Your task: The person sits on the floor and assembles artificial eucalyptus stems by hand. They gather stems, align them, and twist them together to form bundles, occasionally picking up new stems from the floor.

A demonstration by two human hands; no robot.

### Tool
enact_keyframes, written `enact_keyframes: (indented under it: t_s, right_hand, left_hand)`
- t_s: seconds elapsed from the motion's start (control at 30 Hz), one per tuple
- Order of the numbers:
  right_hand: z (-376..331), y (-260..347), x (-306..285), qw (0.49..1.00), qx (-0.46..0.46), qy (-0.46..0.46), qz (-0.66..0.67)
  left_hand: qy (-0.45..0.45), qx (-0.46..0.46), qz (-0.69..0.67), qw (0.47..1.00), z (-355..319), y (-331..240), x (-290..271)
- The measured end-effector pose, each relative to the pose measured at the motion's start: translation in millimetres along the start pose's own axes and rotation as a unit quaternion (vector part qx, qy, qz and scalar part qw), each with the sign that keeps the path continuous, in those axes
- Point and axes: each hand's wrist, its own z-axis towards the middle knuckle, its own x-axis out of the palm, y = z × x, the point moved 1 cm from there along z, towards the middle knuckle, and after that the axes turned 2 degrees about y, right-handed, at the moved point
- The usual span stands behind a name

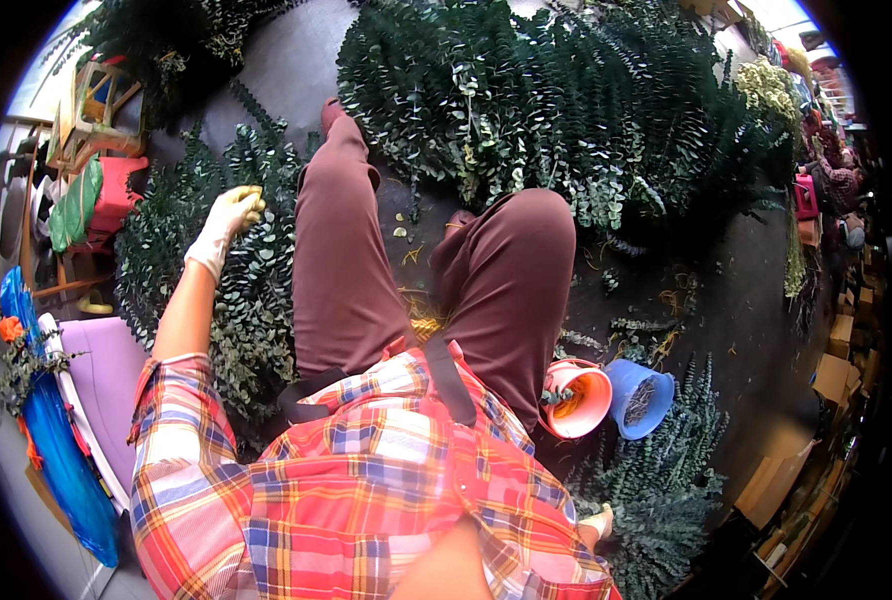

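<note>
My left hand (pixel 234 214), in a pale glove with yellowish fingertips, hangs over a heap of green eucalyptus branches (pixel 256 265) on my left. Its fingers are curled closed; what they hold, if anything, does not show. Low on my right, my right hand (pixel 598 521) in a pale glove shows only in part past my plaid shirt. It is beside another pile of eucalyptus (pixel 656 500), and its fingers are too hidden to read.
A large bank of eucalyptus (pixel 556 110) lies ahead of my knees. By my right thigh stand a pink bucket (pixel 591 400) and a blue bucket (pixel 626 385), both with things inside. Blue plastic wrap (pixel 61 450) is at left; cardboard boxes (pixel 766 485) line the right.
</note>
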Motion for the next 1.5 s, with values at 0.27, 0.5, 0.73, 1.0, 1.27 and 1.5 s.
enact_keyframes:
  t_s: [0.27,0.5,0.73,1.0,1.27,1.5]
  right_hand:
    - [5,-8,-6,0.998,0.019,0.033,0.042]
    - [-16,-21,-28,0.989,-0.028,0.070,0.129]
    - [-18,-31,-28,0.997,0.027,-0.053,0.047]
    - [-55,-75,-40,0.989,0.055,-0.069,0.120]
    - [-84,-92,-37,0.984,0.086,-0.026,0.153]
    - [-88,-98,-16,0.973,0.127,0.021,0.191]
  left_hand:
    - [0.106,0.233,0.046,0.966,71,-139,120]
    - [0.414,0.490,0.482,0.597,152,-115,169]
    - [0.376,0.492,0.687,0.380,233,-78,145]
    - [0.337,0.383,0.654,0.559,245,-66,114]
    - [0.310,0.323,0.655,0.609,214,-100,115]
    - [0.289,0.316,0.657,0.620,187,-114,119]
